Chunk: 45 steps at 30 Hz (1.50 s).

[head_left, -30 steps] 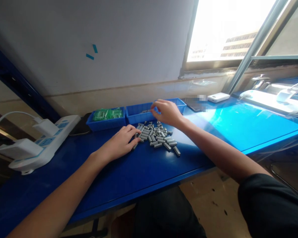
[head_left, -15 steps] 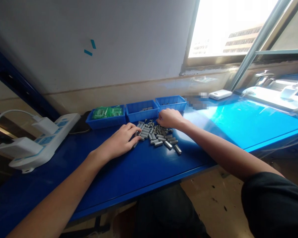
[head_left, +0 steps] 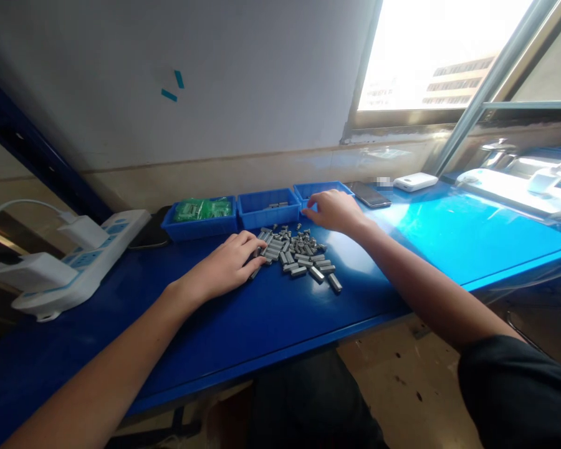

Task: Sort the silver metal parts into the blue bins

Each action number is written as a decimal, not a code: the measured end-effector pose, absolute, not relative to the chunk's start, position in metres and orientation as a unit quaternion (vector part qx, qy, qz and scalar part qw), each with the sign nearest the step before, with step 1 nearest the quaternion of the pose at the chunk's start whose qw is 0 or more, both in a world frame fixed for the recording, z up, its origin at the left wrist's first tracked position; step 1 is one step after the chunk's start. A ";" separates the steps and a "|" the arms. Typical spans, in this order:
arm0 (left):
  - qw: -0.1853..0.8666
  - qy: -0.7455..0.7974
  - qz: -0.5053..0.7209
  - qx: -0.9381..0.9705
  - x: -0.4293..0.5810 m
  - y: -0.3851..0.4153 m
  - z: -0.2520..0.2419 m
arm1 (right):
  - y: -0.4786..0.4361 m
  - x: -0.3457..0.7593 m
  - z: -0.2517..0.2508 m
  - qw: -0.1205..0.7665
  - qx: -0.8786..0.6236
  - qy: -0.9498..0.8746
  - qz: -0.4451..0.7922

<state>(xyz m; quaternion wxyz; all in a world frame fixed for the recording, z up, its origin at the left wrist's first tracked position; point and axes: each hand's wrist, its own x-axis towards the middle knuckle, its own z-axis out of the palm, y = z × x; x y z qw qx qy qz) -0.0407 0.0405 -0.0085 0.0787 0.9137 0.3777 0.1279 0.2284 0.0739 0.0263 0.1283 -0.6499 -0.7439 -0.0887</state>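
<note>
A pile of metal hex standoffs [head_left: 300,262] lies on the blue table, with small screws [head_left: 303,239] at its back. My left hand [head_left: 231,262] rests at the pile's left edge. Its curved fingers and thumb close round a few standoffs there, and the palm hides part of them. My right hand [head_left: 334,210] hovers at the front rim of the right blue bin [head_left: 303,190], fingers curled in a pinch. Whatever is between those fingertips is too small to make out. The middle blue bin [head_left: 266,217] contains a few standoffs.
At the left of the row, a blue bin [head_left: 199,231] holds green packets [head_left: 201,209]. A white power strip [head_left: 93,268] with plugged-in chargers stands on the left. Behind my right hand lie a phone [head_left: 370,194] and a white box-shaped device [head_left: 415,181]. The table edge [head_left: 262,368] runs in front.
My right hand has lifted from the back of the pile and moved right and up to the right bin, uncovering the screws. My left hand stays in place.
</note>
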 end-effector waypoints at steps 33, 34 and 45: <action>0.062 0.378 0.104 0.918 -0.041 0.041 -0.009 | 0.057 0.204 0.021 0.054 -0.432 -0.900 0.001; 0.063 0.378 0.103 0.918 -0.041 0.041 -0.009 | 0.055 0.204 0.021 0.052 -0.426 -0.903 -0.005; 0.061 0.378 0.101 0.918 -0.041 0.041 -0.009 | 0.057 0.203 0.020 0.059 -0.417 -0.907 0.032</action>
